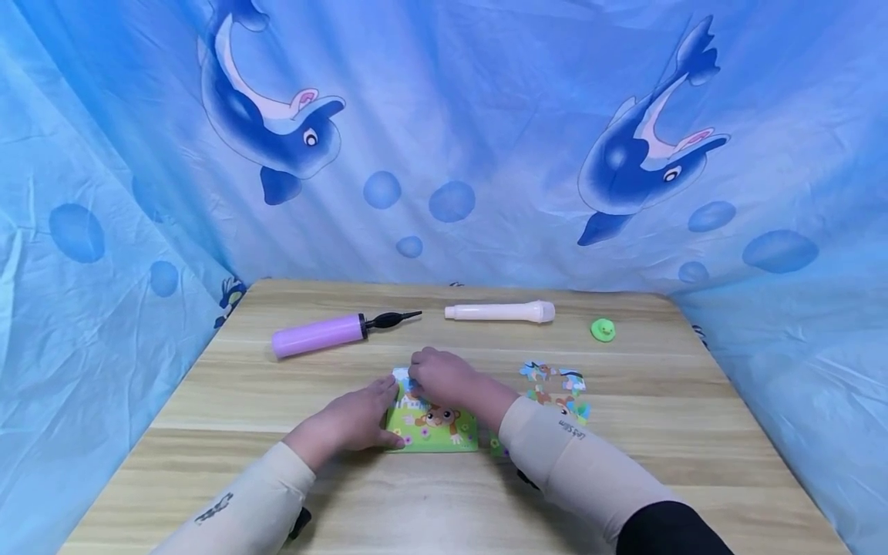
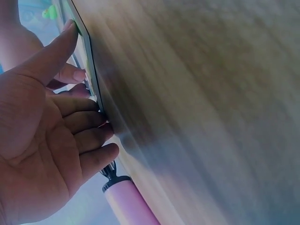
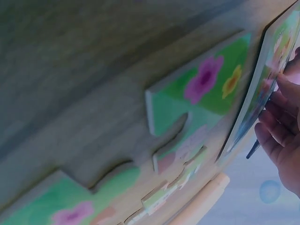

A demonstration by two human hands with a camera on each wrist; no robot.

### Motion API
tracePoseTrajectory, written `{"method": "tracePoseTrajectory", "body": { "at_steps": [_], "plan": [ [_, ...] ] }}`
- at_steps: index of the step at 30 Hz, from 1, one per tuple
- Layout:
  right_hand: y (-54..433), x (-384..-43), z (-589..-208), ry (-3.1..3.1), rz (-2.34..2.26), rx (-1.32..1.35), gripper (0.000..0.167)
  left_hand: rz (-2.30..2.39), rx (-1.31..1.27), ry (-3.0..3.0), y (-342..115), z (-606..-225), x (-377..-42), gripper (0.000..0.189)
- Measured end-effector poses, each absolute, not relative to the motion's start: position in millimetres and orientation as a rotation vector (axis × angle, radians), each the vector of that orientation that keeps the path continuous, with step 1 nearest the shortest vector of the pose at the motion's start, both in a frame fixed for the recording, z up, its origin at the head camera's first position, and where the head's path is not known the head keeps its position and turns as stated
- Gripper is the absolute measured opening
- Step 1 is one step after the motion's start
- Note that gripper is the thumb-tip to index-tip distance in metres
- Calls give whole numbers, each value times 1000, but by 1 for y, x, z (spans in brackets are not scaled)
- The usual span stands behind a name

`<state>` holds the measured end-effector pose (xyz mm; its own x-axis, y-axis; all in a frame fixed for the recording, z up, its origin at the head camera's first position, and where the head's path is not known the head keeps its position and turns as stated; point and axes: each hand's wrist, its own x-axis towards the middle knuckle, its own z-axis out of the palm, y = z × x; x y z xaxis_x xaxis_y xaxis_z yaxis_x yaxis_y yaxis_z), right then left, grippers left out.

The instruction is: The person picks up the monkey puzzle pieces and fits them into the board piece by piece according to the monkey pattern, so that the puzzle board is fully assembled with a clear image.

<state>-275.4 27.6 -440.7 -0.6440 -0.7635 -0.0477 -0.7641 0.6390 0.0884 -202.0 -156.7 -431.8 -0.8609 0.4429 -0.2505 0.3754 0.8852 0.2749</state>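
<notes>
A picture puzzle board [image 1: 433,439] with a monkey and flowers lies on the table. My left hand [image 1: 357,416] rests along its left side, thumb toward the front edge and fingers held fairly straight. In the left wrist view those fingers [image 2: 89,119] meet the board's rim. My right hand [image 1: 444,376] reaches over the board's upper part, with fingertips down at its surface. I cannot tell whether a piece sits between them. Loose puzzle pieces [image 1: 572,381] lie right of the board; a green piece with flowers [image 3: 206,79] shows close up in the right wrist view.
Behind the board lie a purple hand pump [image 1: 319,336] with a black nozzle and a pale pink microphone-shaped stick [image 1: 499,311]. A small green duck-faced toy [image 1: 603,330] sits at the back right. A blue dolphin-print curtain [image 1: 444,139] surrounds the wooden table [image 1: 229,416].
</notes>
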Motion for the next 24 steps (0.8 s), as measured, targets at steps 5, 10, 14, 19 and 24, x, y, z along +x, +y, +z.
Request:
{"method": "tracePoseTrajectory", "body": {
  "at_steps": [5,10,14,19,24],
  "plan": [
    [32,-275,-440,2824,108,-1328,28,304,626,2740,-155,-433,-202,99],
    [48,-276,-432,2777,-61,-1324,32,295,612,2744,-154,-432,-202,100],
    [77,-283,-425,2803,-209,-1325,31,268,605,2738,-154,-430,-202,96],
    [125,-296,-418,2880,-260,-1207,31,246,602,2726,-153,-428,-202,91],
    [173,-305,-413,2891,-185,-1005,33,248,583,2721,-152,-427,-204,91]
  ]
}}
